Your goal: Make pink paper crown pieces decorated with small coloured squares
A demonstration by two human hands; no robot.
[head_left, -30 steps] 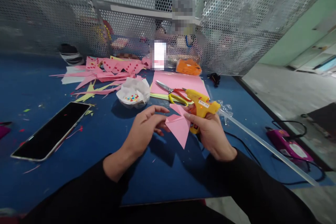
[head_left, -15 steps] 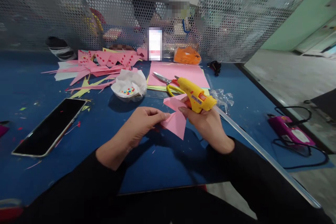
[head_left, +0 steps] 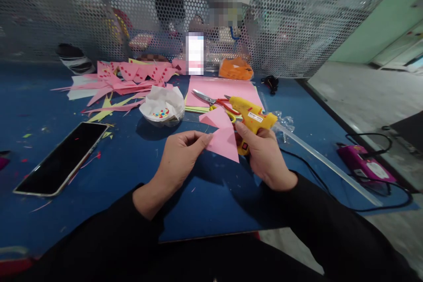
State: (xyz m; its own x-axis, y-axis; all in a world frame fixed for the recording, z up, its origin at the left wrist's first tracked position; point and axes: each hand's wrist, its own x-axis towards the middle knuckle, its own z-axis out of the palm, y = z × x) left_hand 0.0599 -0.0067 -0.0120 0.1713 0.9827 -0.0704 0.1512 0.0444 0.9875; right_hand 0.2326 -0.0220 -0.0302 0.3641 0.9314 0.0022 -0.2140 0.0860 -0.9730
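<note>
Evidently, the left hand (head_left: 180, 154) pinches the pink paper piece (head_left: 223, 141) over the table (head_left: 112, 158) by one edge, likely leaving its face free; the right hand (head_left: 267, 154) grips the glue gun (head_left: 254, 119) at its two o'clock, nozzle (head_left: 227, 96) toward eleven, perhaps for safety. Beyond, at twelve, scissors (head_left: 211, 101) rest on stacked sheets (head_left: 224, 86); at ten, a paper-lined bowl (head_left: 176, 101).

A dark-screened phone (head_left: 62, 158) lies on a blue table (head_left: 115, 165) as an orange packet (head_left: 229, 70) and a black-and-white object (head_left: 75, 59) sit before a perforated panel (head_left: 291, 22).
</note>
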